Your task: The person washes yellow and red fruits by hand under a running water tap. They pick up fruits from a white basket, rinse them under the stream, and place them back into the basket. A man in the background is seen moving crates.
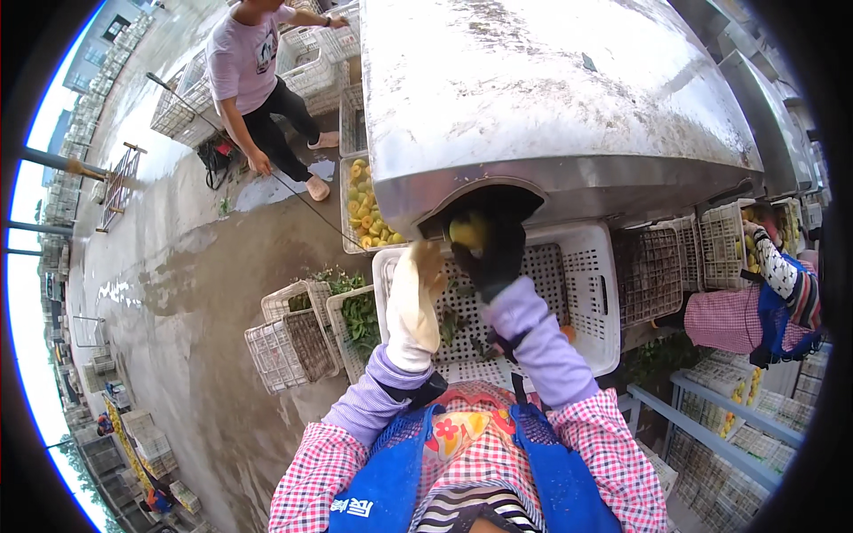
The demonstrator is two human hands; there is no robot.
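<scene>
My right hand point(498, 258), in a black glove, grips a round yellow-green peach point(467, 232) at the dark opening point(498, 202) of a large metal machine. To its left is my left hand point(423, 289) in a cream glove, raised with loosely extended fingers. Nothing shows in it, though its palm side is partly hidden. Below both hands sits a white perforated crate point(597, 289) with a few leaves and dark bits on its bottom. An orange piece point(568, 333) lies by its right side.
The machine's metal housing point(551, 98) fills the space ahead. Left of it stands a crate of yellow fruit halves point(366, 209); nearer are crates with green leaves point(360, 320). A person point(258, 84) holding a long thin rod stands far left. Another person point(755, 302) works at the right, beyond blue railings point(737, 417).
</scene>
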